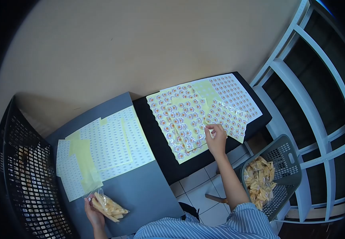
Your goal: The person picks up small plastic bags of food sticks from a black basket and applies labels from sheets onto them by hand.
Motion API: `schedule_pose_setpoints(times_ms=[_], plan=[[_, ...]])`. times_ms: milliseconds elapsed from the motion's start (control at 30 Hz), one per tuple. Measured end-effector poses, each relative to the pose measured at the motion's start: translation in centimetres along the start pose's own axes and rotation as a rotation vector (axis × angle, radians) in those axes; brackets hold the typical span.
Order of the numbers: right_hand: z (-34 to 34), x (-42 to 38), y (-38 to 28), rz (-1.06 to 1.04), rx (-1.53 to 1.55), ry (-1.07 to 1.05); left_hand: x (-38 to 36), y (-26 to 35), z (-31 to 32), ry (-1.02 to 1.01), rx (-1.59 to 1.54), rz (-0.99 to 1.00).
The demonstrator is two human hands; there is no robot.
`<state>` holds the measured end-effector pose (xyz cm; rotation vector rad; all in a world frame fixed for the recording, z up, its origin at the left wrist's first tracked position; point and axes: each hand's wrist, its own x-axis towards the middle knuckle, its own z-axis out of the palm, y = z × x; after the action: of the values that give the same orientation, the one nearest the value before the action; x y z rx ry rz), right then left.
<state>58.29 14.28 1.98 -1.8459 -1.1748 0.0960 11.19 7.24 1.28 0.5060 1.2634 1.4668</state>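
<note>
At the lower left, my left hand [95, 215] grips a clear plastic bag [109, 205] of pale yellow stick-shaped snacks by its top corner, just above the grey table. My right hand [217, 140] is over the sheets of round stickers [190, 119], thumb and forefinger pinched together at the sheet's right side. Whatever is between those fingertips is too small to make out. Overlapping yellow-backed sheets carry rows of orange-and-white round stickers, with some bare patches. Sheets of smaller printed labels [109, 139] lie on the grey table, above the bag.
A black perforated crate [29, 175] stands at the left. On the lower right, a grey-green basket [286, 159] holds several filled snack bags [260, 181]. The sticker sheets rest on a black-covered table [166, 163] against the wall. White metal framing [300, 83] rises at the right.
</note>
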Motion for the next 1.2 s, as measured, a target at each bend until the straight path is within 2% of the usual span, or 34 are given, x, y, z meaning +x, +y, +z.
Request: schedule_pose_setpoints(times_ms=[100,167,233,300,367,567,700,767,967,1033,1200], plan=[[2.4,2.8,2.7,-0.052,0.003,-0.014,-0.2,0.0,0.0,-0.083,-0.005,0.028],[3.9,4.2,2.9,-0.148,-0.126,-0.057,-0.1,-0.1,0.6,-0.064,-0.005,0.025],[5.0,5.2,2.0,-0.134,-0.216,-0.08,-0.5,0.3,2.0,0.089,-0.03,0.012],[5.7,5.7,1.7,-0.126,-0.308,-0.101,-0.6,0.2,1.7,0.066,-0.03,0.021],[6.3,6.0,1.6,-0.081,-0.509,-0.218,-0.4,0.2,1.2,0.039,-0.033,0.035],[7.6,6.6,3.2,-0.007,-0.357,-0.263,-0.2,-0.4,-0.1,0.02,-0.046,0.039],[7.7,6.5,3.1,-0.035,-0.353,-0.238,-0.1,-0.5,-0.4,0.017,-0.062,0.028],[7.4,6.6,2.5,0.051,-0.335,-0.278,0.0,-0.7,-0.9,-0.018,-0.069,0.022],[7.3,7.0,1.9,0.079,-0.396,-0.335,-0.8,-0.3,1.0,0.012,-0.132,0.072],[7.3,7.2,1.6,0.099,-0.405,-0.351,-0.7,-0.6,0.9,-0.033,0.159,0.202],[8.1,8.0,2.9,0.197,-0.373,-0.427,-1.0,-0.5,1.3,-0.023,0.123,0.195]])
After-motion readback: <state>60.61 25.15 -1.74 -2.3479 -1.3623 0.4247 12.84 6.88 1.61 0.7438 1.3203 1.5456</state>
